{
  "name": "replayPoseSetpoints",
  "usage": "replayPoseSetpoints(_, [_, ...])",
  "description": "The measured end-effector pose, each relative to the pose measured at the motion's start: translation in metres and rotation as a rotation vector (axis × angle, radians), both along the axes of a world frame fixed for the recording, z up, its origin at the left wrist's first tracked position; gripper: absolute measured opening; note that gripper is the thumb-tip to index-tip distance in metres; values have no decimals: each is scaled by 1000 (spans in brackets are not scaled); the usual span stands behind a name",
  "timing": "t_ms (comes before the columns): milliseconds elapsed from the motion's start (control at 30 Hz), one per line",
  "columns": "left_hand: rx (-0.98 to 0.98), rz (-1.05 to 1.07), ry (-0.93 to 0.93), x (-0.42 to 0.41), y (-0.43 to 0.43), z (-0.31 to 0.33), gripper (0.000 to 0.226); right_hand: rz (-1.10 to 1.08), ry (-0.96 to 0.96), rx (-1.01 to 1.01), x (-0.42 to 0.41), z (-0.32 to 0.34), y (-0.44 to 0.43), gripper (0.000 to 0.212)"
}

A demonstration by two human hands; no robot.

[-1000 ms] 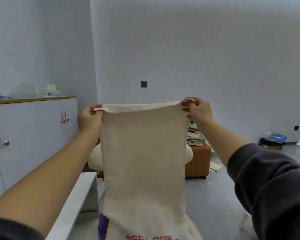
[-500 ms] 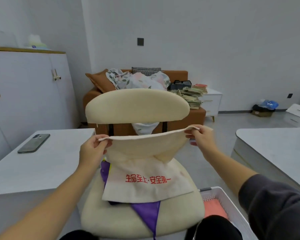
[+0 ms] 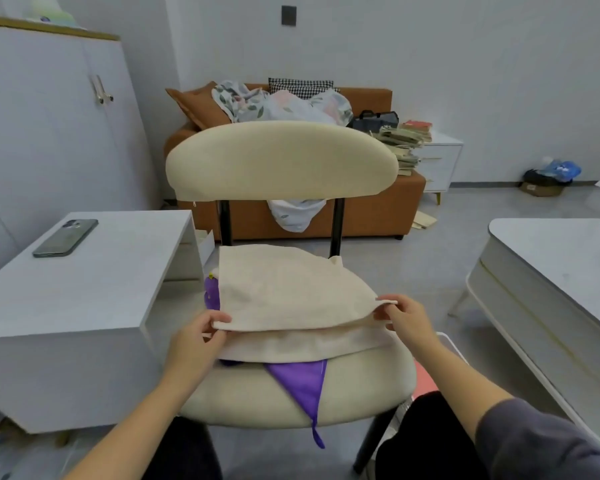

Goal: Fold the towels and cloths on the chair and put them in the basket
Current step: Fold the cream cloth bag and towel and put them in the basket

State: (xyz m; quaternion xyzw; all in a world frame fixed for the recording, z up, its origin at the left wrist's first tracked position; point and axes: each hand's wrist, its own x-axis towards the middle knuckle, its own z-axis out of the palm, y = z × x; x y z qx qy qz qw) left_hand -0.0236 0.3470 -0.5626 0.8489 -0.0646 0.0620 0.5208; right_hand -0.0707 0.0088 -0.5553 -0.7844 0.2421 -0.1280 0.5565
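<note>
Cloth (image 3: 291, 289) doubled on chair (image 3: 281, 161); left hand (image 3: 194, 341), right hand (image 3: 407, 318) fingers pinch near corners. First fold underway; next, likely: align edges, fold again.

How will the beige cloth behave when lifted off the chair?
Probably floppy: the beige cloth sags between the left hand and right hand pinching its corners. Likely light, since fingertip pinches hold its folded layer. It may drag the purple cloth beneath.

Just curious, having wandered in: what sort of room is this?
Probably a lived-in home room, perhaps a living room: an orange sofa heaped with bedding, a cushioned chair, white cabinets.
</note>
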Motion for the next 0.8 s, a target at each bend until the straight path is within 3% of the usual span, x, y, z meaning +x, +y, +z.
replayPoseSetpoints(100, [146,-44,26,-1,4,-2,33,127,68,-216,-3,-9,-1,31])
replayPoseSetpoints(200, [265,-182,25,-4,8,-6,41,230,99,-270,-12,-14,-5,34])
replayPoseSetpoints(300, [409,-281,-32,-3,11,-16,64,412,172,-319,-20,-15,-9,59])
replayPoseSetpoints(433, [558,-264,-122,1,5,-21,73,467,251,-510,-20,-19,-6,75])
replayPoseSetpoints(533, [585,-215,-107,3,-1,-19,65,426,203,-574,-17,-20,0,69])
replayPoseSetpoints(667, [376,-101,-88,1,-7,-13,32,286,127,-554,-12,-19,1,38])
replayPoseSetpoints(800, [222,-10,-45,-2,-11,-3,25,164,30,-481,-11,-18,-3,23])
